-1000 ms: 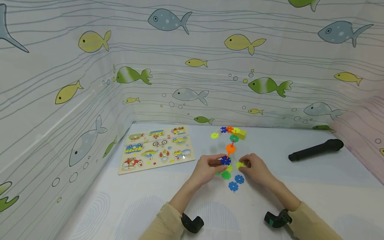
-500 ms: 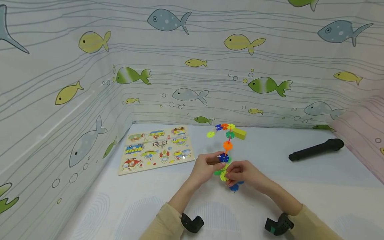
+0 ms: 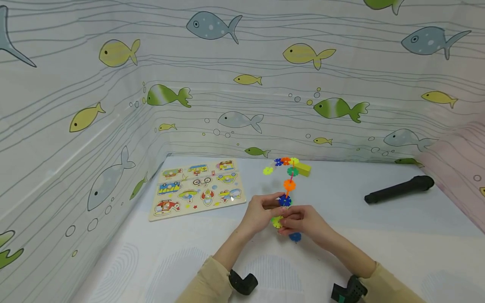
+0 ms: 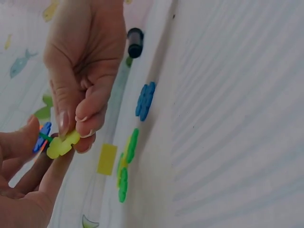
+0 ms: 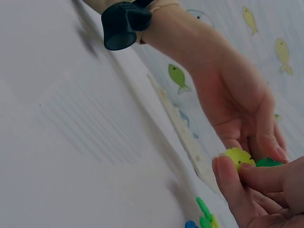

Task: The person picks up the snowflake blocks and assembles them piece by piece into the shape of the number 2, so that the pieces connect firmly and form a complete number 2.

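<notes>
Fish-patterned walls enclose a pale table [image 3: 159, 256]. Mid-table, the right hand [image 3: 305, 223] pinches a yellow-green snowflake disc [image 4: 61, 144] against the chain of discs [image 3: 289, 185] pinched by the left hand [image 3: 261, 212]; joining seemingly needs slots aligned, then pressed. Only the left wrist view shows the notch; the head view alone shows the puzzle board [image 3: 197, 187].

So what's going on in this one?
A person sits at a table joining plastic snowflake discs. The left hand holds the near end of a chain of coloured discs that runs away across the table. The right hand pinches a yellow-green disc against that end. A few loose discs lie beside the hands. A wooden vehicle puzzle lies to the left, a black cylinder to the right.
</notes>
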`<state>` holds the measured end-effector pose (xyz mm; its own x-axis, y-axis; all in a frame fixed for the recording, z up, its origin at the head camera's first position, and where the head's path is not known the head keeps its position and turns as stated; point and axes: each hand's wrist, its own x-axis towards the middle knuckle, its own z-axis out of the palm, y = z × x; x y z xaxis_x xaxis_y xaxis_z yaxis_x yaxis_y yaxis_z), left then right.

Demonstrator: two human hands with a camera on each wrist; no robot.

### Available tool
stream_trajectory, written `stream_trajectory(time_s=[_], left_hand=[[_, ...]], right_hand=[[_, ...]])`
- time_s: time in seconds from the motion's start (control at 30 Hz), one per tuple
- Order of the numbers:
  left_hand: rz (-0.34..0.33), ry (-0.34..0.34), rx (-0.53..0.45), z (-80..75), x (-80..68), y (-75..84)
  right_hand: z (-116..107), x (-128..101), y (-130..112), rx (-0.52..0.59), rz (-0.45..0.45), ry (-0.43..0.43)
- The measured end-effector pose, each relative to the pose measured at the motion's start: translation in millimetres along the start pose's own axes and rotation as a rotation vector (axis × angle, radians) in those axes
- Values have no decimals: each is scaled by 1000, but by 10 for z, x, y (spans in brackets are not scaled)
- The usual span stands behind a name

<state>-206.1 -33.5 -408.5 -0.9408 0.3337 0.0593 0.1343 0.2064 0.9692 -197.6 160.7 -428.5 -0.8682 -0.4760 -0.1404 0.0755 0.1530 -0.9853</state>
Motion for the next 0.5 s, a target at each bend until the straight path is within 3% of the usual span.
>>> stream_trajectory(time_s=[0.5], left_hand=[[2,-2,26,13,4,-45]], right_hand=[[72,-4,-17,-59,-1,7]])
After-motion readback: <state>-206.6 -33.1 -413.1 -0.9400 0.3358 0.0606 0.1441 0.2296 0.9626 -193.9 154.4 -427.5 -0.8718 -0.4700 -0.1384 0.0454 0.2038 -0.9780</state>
